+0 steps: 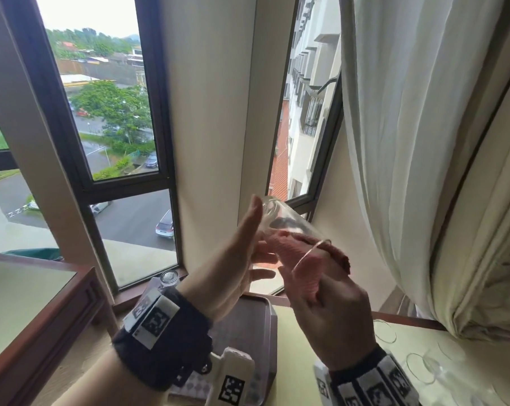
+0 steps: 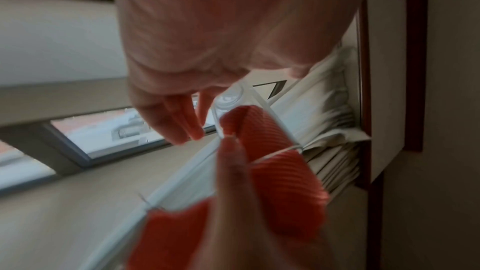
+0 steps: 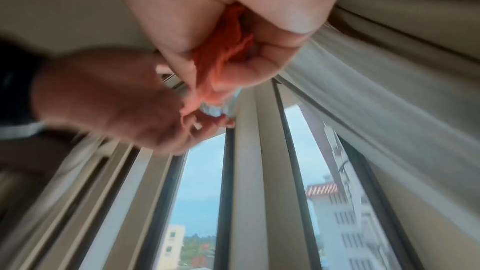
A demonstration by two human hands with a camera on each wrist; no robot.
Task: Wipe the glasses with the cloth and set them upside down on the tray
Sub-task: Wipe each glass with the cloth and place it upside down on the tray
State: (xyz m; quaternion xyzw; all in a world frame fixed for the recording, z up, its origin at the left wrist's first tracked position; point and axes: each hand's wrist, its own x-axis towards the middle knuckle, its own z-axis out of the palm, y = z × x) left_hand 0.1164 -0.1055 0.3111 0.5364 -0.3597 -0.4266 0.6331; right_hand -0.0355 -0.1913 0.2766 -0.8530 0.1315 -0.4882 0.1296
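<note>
The right hand (image 1: pixel 333 315) has its fingers curled round a bunch of pink-orange ribbed cloth (image 1: pixel 303 253), which is pushed in through the mouth of a clear drinking glass (image 1: pixel 289 227). The left hand (image 1: pixel 236 259) cradles that glass from the side, its fingers (image 2: pixel 179 122) fairly straight along the wall and the thumb up near the thick base (the grip looks loose rather than tight). The glass is held tilted in the air, base away from the person and rim toward the right hand, above a dark metal tray (image 1: pixel 248 323) on the cream tabletop (image 1: pixel 295 347). One glass (image 1: pixel 168 278) stands at the tray's far corner by the window frame (image 1: pixel 160 112). More glasses (image 1: pixel 421 367) stand on the table to the right, below the white curtain (image 1: pixel 409 142).
</note>
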